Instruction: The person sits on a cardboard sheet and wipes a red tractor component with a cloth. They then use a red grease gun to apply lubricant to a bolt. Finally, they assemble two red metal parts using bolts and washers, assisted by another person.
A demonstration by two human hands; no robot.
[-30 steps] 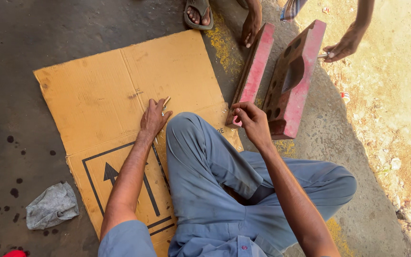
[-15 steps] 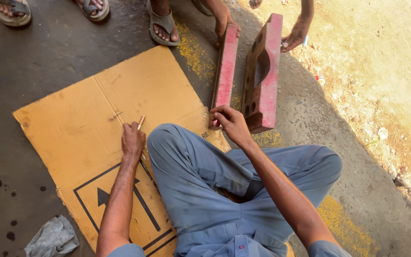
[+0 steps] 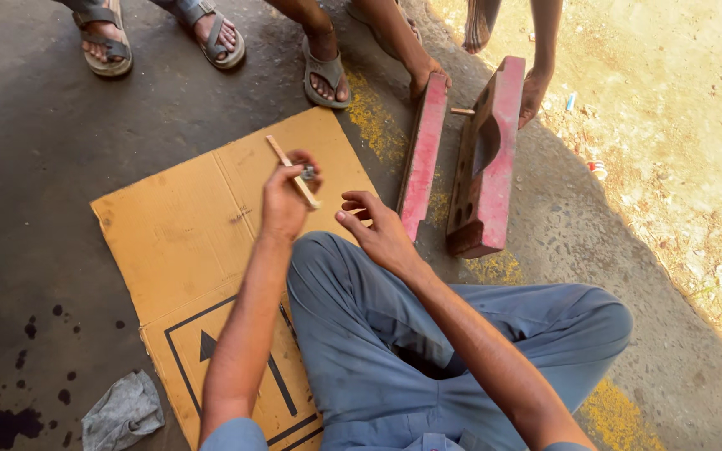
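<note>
I sit cross-legged on a flattened cardboard sheet [image 3: 194, 234] on the concrete floor. My left hand [image 3: 287, 199] is raised above the cardboard and grips a thin pale stick [image 3: 292, 172] together with a small dark metal piece [image 3: 307, 173]. My right hand [image 3: 378, 230] hovers just right of it, fingers spread and curled, holding nothing. Ahead stand two long red metal blocks: a narrow one [image 3: 424, 154] and a wider one with holes [image 3: 486, 159], on edge side by side.
Another person's hands [image 3: 533, 90] steady the red blocks from the far side. Sandalled feet [image 3: 326, 73] of other people stand beyond the cardboard. A grey rag [image 3: 123, 411] lies at lower left among dark oil spots. Sandy ground lies to the right.
My left hand has lifted off the cardboard with the stick. My right hand has left the narrow red block and come toward the left hand. The view has tilted.
</note>
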